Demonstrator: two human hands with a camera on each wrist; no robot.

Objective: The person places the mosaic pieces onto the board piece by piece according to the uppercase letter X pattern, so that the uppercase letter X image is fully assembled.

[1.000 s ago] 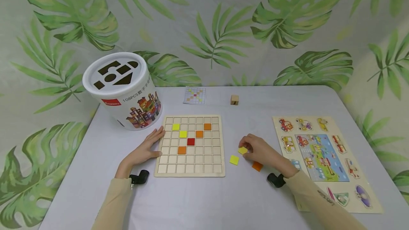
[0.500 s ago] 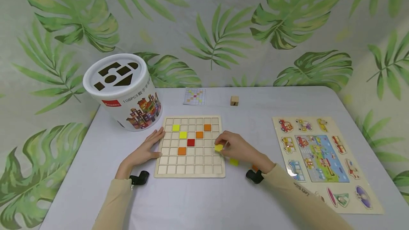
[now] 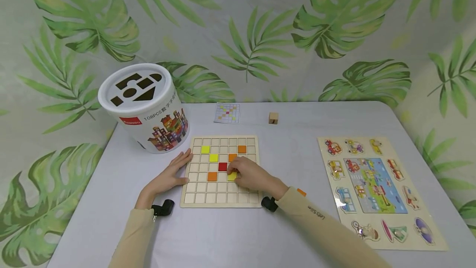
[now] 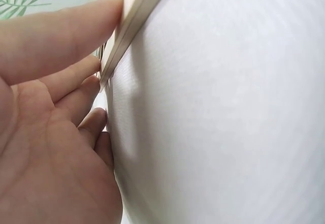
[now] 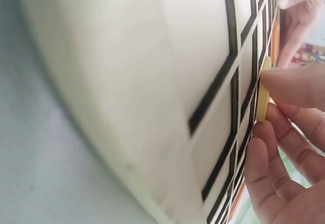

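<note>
A wooden grid board (image 3: 221, 198) lies on the table, its cells holding a red tile (image 3: 222, 167), two yellow tiles and several orange ones, among them one orange tile (image 3: 212, 176) left of the red. Thumb and fingers of my right hand (image 3: 253, 175) pinch another yellow tile (image 5: 263, 97) low over a cell right of and below the red one. In the right wrist view this tile stands tilted against the grid. My left hand (image 3: 169, 177) rests along the board's left edge, fingers extended, with thumb and fingertips touching the rim (image 4: 133, 23).
Beyond the board lie a printed pattern card (image 3: 227, 113) and a small wooden cube (image 3: 273, 118). A big white tub (image 3: 148, 121) stands at back left. On the right is a vehicle puzzle board (image 3: 372, 228). An orange tile (image 3: 301, 192) peeks out beside my right sleeve.
My right hand has carried the yellow tile left from the table onto the board. The loose yellow tile on the table is now hidden behind my right arm. My left hand stays put.
</note>
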